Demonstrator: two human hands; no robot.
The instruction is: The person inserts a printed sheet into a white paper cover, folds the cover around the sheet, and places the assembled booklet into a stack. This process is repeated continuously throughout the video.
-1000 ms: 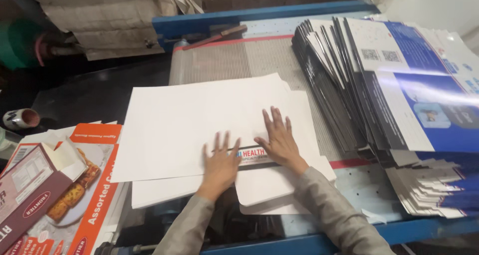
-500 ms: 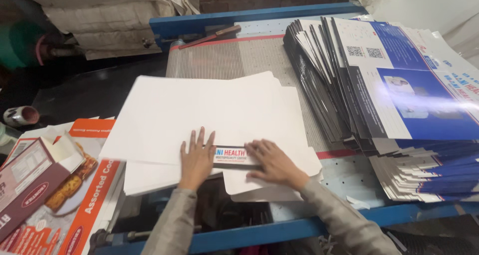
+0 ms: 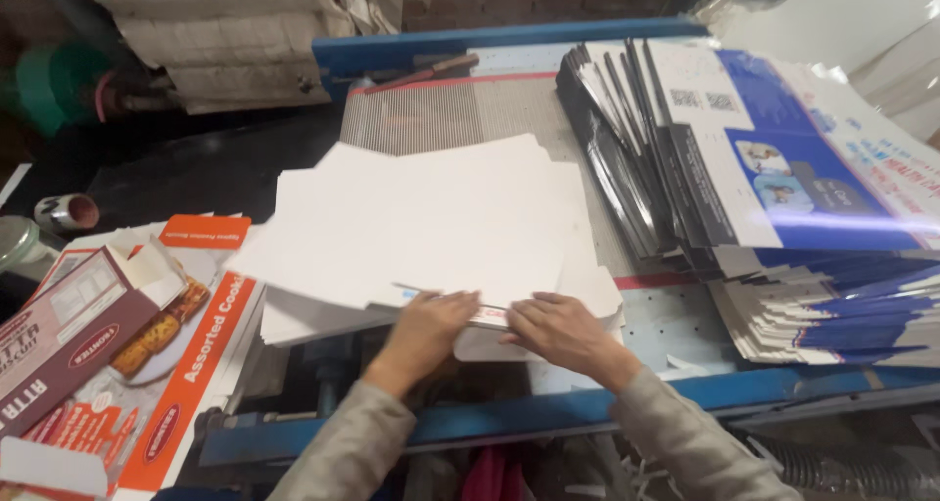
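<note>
A stack of flat white cardboard blanks [image 3: 431, 222] lies face down on the blue-framed worktable [image 3: 548, 418]. My left hand [image 3: 431, 327] grips the near edge of the top sheets, fingers curled over the edge. My right hand [image 3: 556, 327] rests beside it on the same near edge, fingers pressing on the sheets and partly under them. A strip of printed side shows between the two hands.
A fanned pile of blue and white printed carton blanks [image 3: 774, 168] fills the right side. Orange printed sheets [image 3: 186, 364] and a maroon folded box [image 3: 69, 334] lie at left. A ribbed grey surface [image 3: 441, 114] sits behind the white stack, with a tool [image 3: 431, 70] beyond it.
Both hands slid back from flat on top of the sheets to the near edge. The white stack's front edge has lifted slightly and the printed strip is mostly covered.
</note>
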